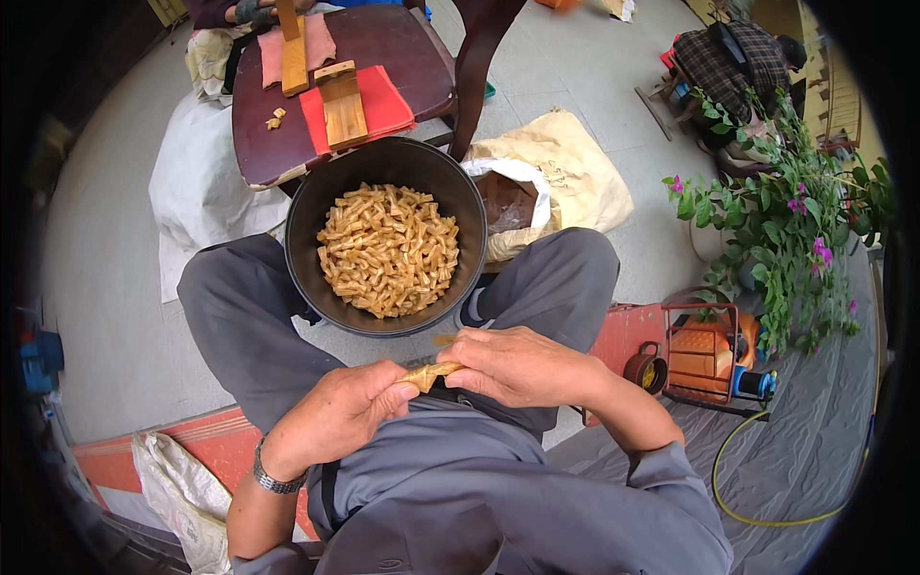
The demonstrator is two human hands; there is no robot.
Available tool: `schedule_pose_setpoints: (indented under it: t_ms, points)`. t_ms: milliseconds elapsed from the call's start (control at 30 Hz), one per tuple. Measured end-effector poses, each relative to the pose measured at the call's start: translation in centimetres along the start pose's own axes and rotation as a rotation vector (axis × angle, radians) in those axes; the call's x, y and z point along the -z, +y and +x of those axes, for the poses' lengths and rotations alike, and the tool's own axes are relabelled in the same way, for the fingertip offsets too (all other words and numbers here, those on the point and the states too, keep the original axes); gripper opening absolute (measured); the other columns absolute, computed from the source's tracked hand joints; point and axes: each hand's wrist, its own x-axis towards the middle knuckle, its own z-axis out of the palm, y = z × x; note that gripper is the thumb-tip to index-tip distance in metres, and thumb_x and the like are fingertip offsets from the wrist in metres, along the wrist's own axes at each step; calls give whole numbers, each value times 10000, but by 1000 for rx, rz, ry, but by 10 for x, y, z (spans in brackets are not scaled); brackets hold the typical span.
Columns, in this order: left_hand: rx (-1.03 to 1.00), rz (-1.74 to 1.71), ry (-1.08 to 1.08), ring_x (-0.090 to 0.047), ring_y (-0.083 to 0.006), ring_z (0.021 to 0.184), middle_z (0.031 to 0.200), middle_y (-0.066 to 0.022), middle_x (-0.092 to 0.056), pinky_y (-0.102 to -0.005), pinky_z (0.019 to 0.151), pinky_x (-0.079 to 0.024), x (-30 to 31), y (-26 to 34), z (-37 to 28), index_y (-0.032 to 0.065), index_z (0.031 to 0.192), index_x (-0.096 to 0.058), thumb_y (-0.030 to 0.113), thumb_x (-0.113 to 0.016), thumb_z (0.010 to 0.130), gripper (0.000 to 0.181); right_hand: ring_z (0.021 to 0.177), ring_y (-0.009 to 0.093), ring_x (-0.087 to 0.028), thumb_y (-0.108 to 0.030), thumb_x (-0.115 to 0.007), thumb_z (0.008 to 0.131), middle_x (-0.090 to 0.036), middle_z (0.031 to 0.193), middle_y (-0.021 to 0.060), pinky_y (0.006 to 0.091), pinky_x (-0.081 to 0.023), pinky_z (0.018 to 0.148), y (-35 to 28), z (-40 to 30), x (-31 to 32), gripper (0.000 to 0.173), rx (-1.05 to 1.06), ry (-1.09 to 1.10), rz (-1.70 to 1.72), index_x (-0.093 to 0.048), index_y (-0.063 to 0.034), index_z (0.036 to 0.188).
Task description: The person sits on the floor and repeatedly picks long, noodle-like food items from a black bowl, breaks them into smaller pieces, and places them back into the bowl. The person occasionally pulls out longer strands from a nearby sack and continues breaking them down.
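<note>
Above my lap, both hands grip one tan, glossy twisted strip (425,376). My left hand (345,406), with a metal watch on the wrist, pinches its thicker end between thumb and fingers. My right hand (519,365) holds the thinner, twisted end, and a blurred tan tip shows beyond its fingers. What the strip is made of cannot be told. Between my knees stands a round black bucket (305,280). Many short, knotted tan pieces (388,251) of similar look lie inside it, just beyond my hands.
Beyond the bucket, a dark red chair (410,43) carries wooden blocks (343,108), red cloth (392,100) and a few tan pieces (275,119). An open sack (575,180) stands right of it. A flowering plant (776,215), an orange sprayer machine (701,345) and people (737,65) are around.
</note>
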Motion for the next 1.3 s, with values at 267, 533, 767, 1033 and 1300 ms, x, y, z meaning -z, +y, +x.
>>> schedule_pose_setpoints:
  t_ms: [267,533,767,1033,1300]
  points:
    - [-19,-31,-181,-582,-183,559,627,-54,-594,-338,547,-476,11,14,-10,21,841,-611,305,-592,1074,369,671,412,-612,-353,-536,1081,-589,745,154,495,-481,582,5,-4,4,227,51,-165,71,-557,-127,1063]
    - [5,-198,78,-598,-133,658,713,-37,-637,-297,631,-496,27,4,-13,20,849,-626,283,-578,1084,356,548,187,-510,-397,-510,1100,-503,663,42,346,-395,497,-6,13,20,333,-131,-33,616,-583,-76,1057]
    - [-263,-295,75,-683,-165,1000,1153,-101,-674,-296,935,-527,-30,-4,45,-11,1390,-468,215,-635,1054,437,473,37,-299,-389,-409,1137,-392,627,-52,210,-258,429,-18,65,23,397,-238,236,1271,-550,-24,1067]
    - [130,-772,-261,-577,-96,696,797,7,-579,-237,668,-435,-22,-3,24,9,1297,-510,313,-458,1128,352,474,43,-351,-365,-482,1116,-421,641,-43,233,-306,421,78,86,31,365,-606,296,813,-605,-31,1032]
    - [101,-955,-401,-686,-183,788,907,-70,-633,-341,710,-579,-14,1,12,5,1334,-479,235,-507,1110,322,888,479,-674,-344,-517,1060,-698,916,277,543,-525,835,127,103,10,400,-453,324,-173,-678,12,979]
